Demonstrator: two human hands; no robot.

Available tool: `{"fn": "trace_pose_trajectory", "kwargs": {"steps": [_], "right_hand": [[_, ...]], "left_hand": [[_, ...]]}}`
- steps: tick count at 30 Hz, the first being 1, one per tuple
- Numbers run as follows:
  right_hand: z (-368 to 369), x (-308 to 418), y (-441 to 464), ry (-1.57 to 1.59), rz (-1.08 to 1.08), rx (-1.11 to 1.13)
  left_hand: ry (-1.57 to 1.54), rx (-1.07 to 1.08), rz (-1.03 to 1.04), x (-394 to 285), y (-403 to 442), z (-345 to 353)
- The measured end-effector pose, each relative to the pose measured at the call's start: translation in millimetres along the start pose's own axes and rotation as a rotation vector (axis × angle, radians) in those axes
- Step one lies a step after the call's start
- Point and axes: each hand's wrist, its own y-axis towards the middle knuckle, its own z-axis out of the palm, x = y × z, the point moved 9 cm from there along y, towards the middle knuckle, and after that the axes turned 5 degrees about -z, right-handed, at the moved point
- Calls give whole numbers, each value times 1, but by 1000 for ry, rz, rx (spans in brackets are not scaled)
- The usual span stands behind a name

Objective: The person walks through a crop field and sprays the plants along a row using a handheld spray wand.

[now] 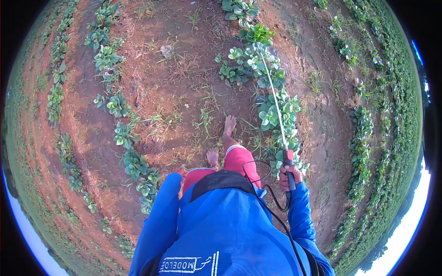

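Note:
My right hand (292, 175) is closed around the dark handle of a sprayer wand (275, 100). The long, pale lance reaches forward over a row of leafy green plants (286, 115). Its tip is among the leaves of a plant (264, 62), where a faint whitish mist seems to show. A black hose (277, 216) runs from the handle and loops back along my body. My left hand (181, 171) is low beside my left thigh, mostly hidden by the blue sleeve, and its fingers do not show clearly.
My bare feet (229, 123) stand on reddish soil with scattered weeds (205, 117) between two crop rows. Another plant row (133, 163) runs along my left. Further rows (361, 152) lie to the right, beyond a strip of bare soil (322, 138).

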Motion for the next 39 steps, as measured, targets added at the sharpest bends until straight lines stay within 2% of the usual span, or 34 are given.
{"fn": "trace_pose_trajectory", "kwargs": {"steps": [1,3,5,6,10,14,17,20,21,24,25,27,30,33,37,39], "right_hand": [[-6,-1,10,-108,62,-75],[-2,12,24,-379,13,-153],[10,39,45,-645,-89,-179],[21,46,46,-639,-45,-166],[20,78,59,-817,-25,-93],[19,124,39,-802,-153,-87],[7,144,11,-454,-36,-152],[-23,149,15,-114,91,-18],[-21,159,18,-90,48,-5],[-2,193,36,294,-34,289],[5,206,40,347,-52,300],[10,225,55,406,-64,356],[31,241,69,433,-66,457],[56,241,79,434,-32,455],[100,243,105,399,19,421],[134,263,126,395,9,408]], "left_hand": [[12,-11,7,-12,3,6],[9,-18,9,-28,-1,14],[-15,-15,49,-85,-1,14],[-54,-3,142,-130,-30,20],[-3,-51,97,-223,-26,13],[57,-164,222,-330,-53,8],[74,-182,257,-372,-56,13],[75,-191,207,-382,-59,20],[80,-194,182,-383,-59,20],[108,-202,175,-362,-50,11],[49,-152,189,-348,-44,6],[-71,-50,225,-331,-37,-6],[19,-307,-67,-311,-28,-36],[-47,-254,73,-314,-15,-55],[-112,-189,-18,-347,6,-70],[-83,-147,80,-377,27,-87]]}}
